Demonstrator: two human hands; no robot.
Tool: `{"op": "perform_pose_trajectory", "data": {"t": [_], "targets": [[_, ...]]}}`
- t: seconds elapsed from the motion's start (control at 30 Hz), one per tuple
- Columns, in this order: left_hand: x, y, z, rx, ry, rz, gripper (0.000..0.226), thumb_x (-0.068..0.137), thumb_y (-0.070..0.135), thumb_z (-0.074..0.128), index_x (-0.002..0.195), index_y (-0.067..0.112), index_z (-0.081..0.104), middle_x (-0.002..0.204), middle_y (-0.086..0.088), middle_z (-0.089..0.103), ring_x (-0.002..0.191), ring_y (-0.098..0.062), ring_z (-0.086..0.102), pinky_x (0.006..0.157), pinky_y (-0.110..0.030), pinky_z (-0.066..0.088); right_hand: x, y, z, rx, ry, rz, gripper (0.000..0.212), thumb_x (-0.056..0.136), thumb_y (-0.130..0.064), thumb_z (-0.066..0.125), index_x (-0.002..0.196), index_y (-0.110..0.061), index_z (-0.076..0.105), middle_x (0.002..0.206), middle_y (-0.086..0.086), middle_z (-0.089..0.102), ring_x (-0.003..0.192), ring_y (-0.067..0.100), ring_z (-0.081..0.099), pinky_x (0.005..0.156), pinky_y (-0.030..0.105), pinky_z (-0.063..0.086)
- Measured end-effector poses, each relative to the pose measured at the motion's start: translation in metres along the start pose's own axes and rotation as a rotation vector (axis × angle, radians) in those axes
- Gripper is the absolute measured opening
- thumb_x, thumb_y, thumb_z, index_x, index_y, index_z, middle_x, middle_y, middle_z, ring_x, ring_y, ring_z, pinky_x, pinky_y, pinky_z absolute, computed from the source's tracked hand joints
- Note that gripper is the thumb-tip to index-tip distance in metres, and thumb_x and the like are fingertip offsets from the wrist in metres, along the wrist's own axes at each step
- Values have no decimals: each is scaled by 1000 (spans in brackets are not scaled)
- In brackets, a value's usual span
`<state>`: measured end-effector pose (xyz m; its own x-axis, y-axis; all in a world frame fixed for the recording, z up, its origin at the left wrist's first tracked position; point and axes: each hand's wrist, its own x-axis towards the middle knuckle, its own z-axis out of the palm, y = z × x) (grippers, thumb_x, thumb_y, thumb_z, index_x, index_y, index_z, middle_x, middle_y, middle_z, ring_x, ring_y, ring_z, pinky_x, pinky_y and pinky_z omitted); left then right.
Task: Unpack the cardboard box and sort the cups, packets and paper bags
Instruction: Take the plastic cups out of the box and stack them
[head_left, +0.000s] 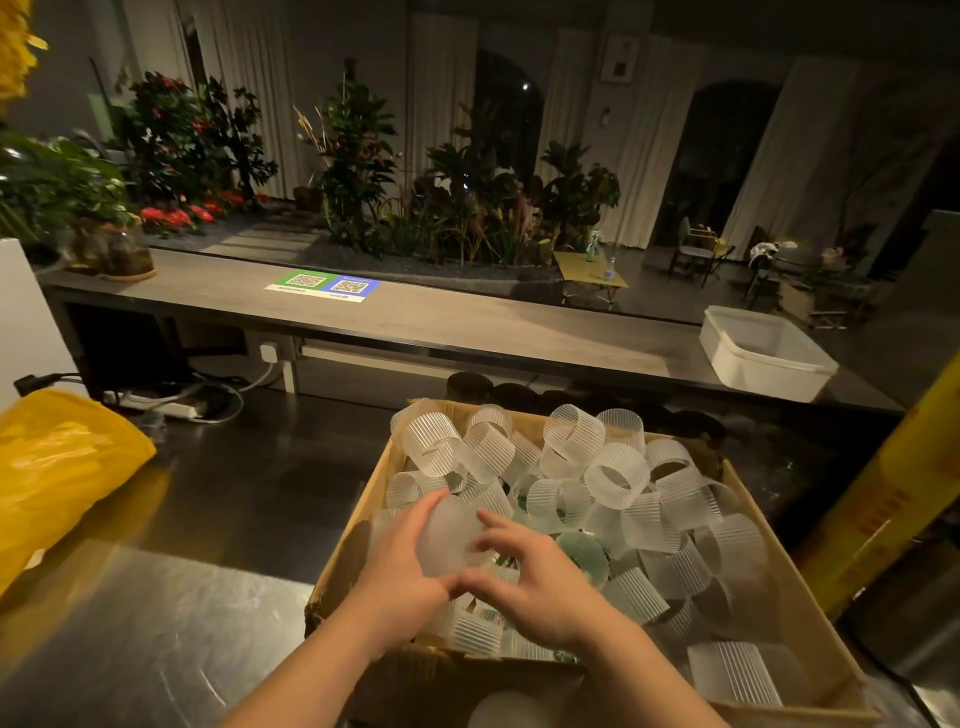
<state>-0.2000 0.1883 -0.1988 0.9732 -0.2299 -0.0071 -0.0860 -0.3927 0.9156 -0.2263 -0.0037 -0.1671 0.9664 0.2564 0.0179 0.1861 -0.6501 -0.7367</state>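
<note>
Because the frosted cup (451, 540) is thin, see-through plastic, I judge it very light, a little springy and easy to dent, so it wants a gentle hold around its side wall rather than a squeeze at the rim. Its smooth surface looks slightly slippery, and two hands cradling it should be plenty.

It sits inside the cardboard box (358, 530), directly between the two hands and just above the jumble below them. The left hand (400, 566) wraps it from the left, with fingers curled over the far side and the thumb low on the near side. The right hand (535, 587) comes in from the right with bent, spread fingers whose tips lie on or close to the cup. Blur keeps me from saying whether it really grips. The two thumbs meet just beneath the cup.

Milky and plain, the cup is blurred enough that I cannot tell whether it is one cup or several nested together. Beyond and to the right of the hands lie many ribbed cups (571, 436), clear with fine upright ridges, tipped every way, and several look open at both ends. Something printed in green (582, 551) shows just right of the right hand's fingers.
</note>
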Motion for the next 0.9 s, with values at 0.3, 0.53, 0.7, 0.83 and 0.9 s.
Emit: {"op": "perform_pose_trajectory", "data": {"t": [0.3,0.53,0.7,0.83,0.9], "targets": [[-4,3,2,6,44,-7,88,75,38,88,139,58,30,133,23,32,125,-12,42,107,-43,50,43,43,-19,-424,379,450,60,96,-22,58,152,-27,37,153,6,40,140,27,35,112,42,38],[-1,4,0,23,30,-13,89,74,38,88,139,56,31,130,23,33,123,-13,43,106,-42,51,55,54,-11,-751,313,364,37,88,0,51,120,-19,50,128,4,53,116,25,47,99,35,39],[-1,4,1,34,9,-11,90,73,39,89,141,53,32,133,22,35,119,-12,46,100,-35,53,52,60,-11,-628,360,365,52,89,3,55,135,-21,46,123,4,49,109,24,52,96,37,46],[-2,6,1,30,3,-7,89,74,38,89,141,52,33,131,24,36,117,-11,47,95,-29,52,50,62,-12,-664,130,400,75,93,-1,51,158,-33,27,158,13,29,140,33,34,112,45,40],[-3,6,0,19,-2,-11,88,74,38,89,140,52,33,130,26,37,116,-10,48,93,-27,51,50,64,-11,-693,83,433,71,94,-4,52,157,-30,31,156,9,33,141,32,31,111,44,40]]}}
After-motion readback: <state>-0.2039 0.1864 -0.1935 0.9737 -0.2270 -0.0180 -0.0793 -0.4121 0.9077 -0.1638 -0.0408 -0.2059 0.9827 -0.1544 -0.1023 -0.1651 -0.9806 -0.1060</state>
